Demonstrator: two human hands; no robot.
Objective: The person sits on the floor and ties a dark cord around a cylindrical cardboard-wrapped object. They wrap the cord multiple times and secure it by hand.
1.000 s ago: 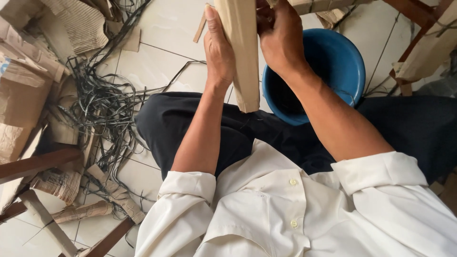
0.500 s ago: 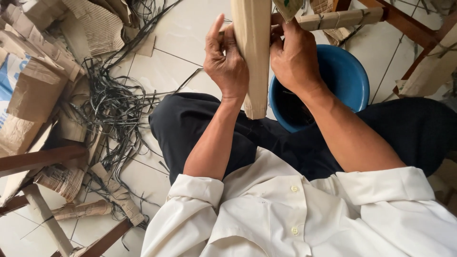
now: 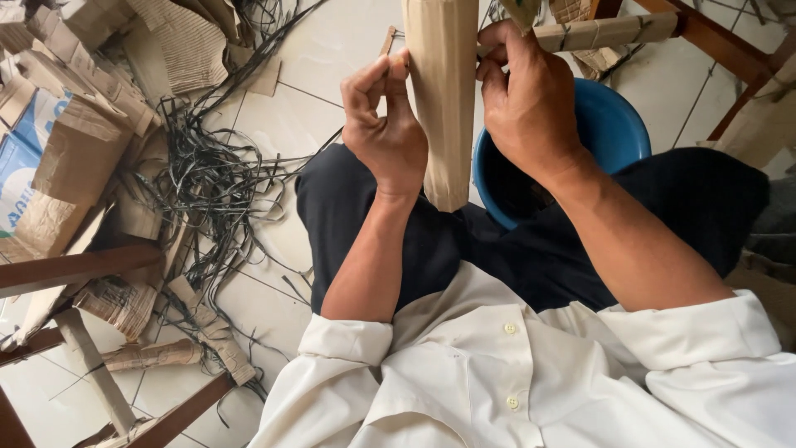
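A chair leg wrapped in tan paper hangs down between my two hands, above my lap in dark trousers. My left hand presses against its left side, thumb and fingers pinched together at the paper's edge. On the right side my right hand grips the leg, fingers curled around its top part. A paper-wrapped crossbar runs off to the right behind my right hand.
A blue plastic bowl sits on the tiled floor behind my right wrist. A tangle of black straps and torn cardboard cover the floor at left. Brown wooden rails lie at lower left, another wooden frame at upper right.
The view has shifted, so hands and wrapped leg sit lower in frame. My left hand's fingers have gone from flat against the paper to a pinch at its edge.
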